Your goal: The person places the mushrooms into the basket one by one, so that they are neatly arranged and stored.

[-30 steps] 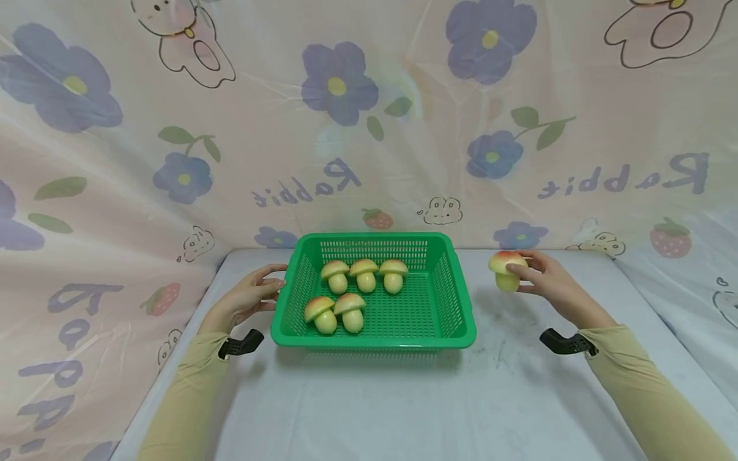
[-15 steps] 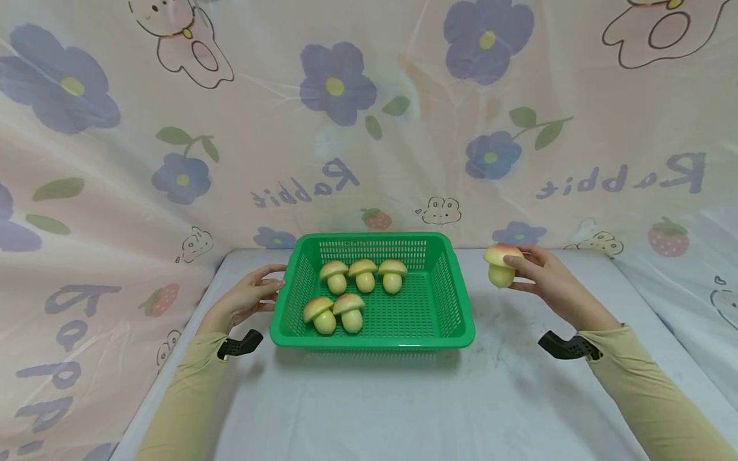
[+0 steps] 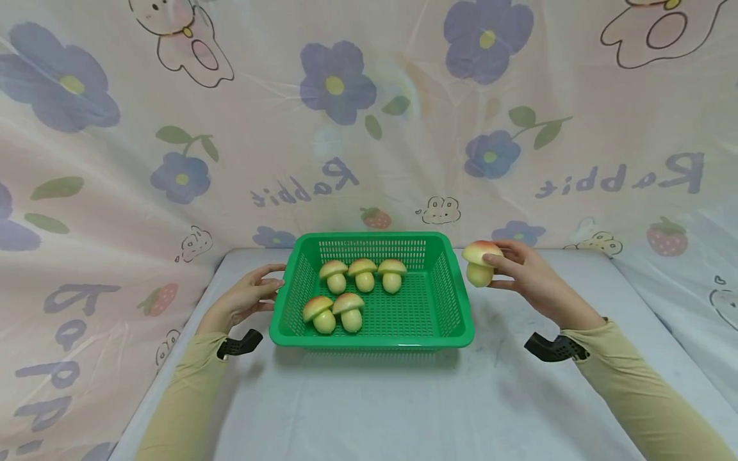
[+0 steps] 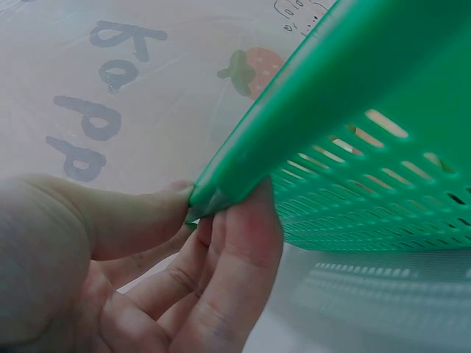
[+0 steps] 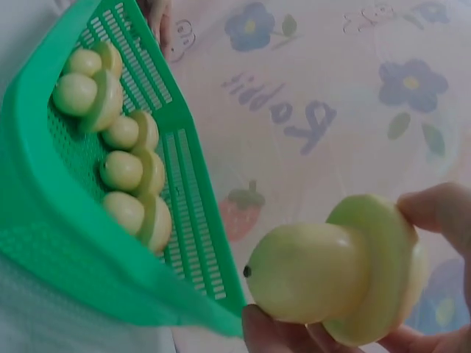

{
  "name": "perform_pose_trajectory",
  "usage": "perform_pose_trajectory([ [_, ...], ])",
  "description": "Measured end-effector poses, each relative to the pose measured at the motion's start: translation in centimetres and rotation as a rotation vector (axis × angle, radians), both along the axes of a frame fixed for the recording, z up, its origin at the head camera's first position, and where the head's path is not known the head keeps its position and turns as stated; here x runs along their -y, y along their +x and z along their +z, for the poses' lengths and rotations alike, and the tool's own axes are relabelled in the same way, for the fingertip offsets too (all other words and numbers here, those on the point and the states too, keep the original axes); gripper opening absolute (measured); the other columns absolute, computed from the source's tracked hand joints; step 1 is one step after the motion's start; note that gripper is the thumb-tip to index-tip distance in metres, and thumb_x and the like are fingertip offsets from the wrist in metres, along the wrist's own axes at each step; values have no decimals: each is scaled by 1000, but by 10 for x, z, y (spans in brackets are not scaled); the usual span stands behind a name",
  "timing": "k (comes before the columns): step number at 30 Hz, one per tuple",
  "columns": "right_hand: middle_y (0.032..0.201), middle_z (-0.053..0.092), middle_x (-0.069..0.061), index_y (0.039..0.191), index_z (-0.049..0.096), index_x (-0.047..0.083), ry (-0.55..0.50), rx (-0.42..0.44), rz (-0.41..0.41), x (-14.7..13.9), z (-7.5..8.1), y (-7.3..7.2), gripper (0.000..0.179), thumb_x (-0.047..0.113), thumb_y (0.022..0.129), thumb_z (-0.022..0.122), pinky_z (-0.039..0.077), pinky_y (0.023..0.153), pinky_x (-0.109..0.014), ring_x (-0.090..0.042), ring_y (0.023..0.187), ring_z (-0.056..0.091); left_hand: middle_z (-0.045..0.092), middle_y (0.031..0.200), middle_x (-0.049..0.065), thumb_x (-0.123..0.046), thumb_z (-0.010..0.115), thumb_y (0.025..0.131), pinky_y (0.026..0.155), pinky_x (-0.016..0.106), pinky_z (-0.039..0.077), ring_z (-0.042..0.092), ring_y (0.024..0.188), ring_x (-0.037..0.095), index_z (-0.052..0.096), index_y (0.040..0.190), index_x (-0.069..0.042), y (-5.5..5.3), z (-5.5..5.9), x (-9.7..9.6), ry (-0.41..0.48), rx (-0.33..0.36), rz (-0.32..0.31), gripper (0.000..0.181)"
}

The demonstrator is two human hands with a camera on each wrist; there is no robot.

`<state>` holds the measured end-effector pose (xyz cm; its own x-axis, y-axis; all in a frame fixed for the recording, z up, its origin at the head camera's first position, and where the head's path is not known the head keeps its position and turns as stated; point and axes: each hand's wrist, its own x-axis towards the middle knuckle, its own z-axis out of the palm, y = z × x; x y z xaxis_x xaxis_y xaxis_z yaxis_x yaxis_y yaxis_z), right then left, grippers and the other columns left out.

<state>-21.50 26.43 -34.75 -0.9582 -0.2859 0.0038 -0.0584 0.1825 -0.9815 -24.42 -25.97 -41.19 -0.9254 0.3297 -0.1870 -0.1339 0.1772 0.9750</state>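
My right hand (image 3: 533,282) grips a toy mushroom (image 3: 480,262) with a red-and-yellow cap, held up just right of the green plastic basket (image 3: 371,342). In the right wrist view, thumb and fingers hold the mushroom (image 5: 309,272) by its cap, stem pointing at the basket. At the basket's left side, my left hand (image 3: 245,298) pinches the rim; the left wrist view shows the thumb on top of the rim (image 4: 243,158) and fingers curled beneath. Inside the basket lie several more mushrooms (image 3: 363,276), in a back row and a front-left pair.
The basket stands on a white-covered table (image 3: 369,410). Behind it hangs a pale printed curtain (image 3: 392,147) with flowers and rabbits. A black wrist mount (image 3: 556,347) sits on the right wrist and another mount (image 3: 241,344) on the left.
My right hand has carried its mushroom leftward and slightly up, closer to the basket's right rim. The left hand and the mushrooms in the basket stay where they were.
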Motion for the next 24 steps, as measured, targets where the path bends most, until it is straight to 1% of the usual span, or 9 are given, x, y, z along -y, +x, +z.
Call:
perform_pose_trajectory([
  [6,132,39,-20,141,31,-2,-12,-16,48,16,4,-1,57,27,99,56,53,86,-41,-19,106,57,62,109,12,-17,53,100,79,39,55,65,87,20,22,152,-10,0,0,0,7,6,-1,60],
  [11,131,41,-18,139,35,-1,-17,-21,81,27,5,-3,53,26,98,57,53,85,-41,-23,108,56,62,109,12,-18,53,100,79,39,55,65,87,20,22,152,-10,0,0,0,8,9,1,60],
  [15,132,40,-18,138,37,0,-14,-17,105,37,4,-5,53,25,97,59,53,85,-42,-25,108,55,62,109,11,-18,53,100,79,38,55,65,86,19,22,152,-10,0,0,0,4,5,2,60],
  [24,130,40,-19,138,36,0,4,46,127,58,-2,-12,59,27,94,65,53,84,-43,-29,107,54,63,107,9,-18,54,100,78,38,56,65,84,18,23,151,-10,-1,0,0,10,7,4,60],
])
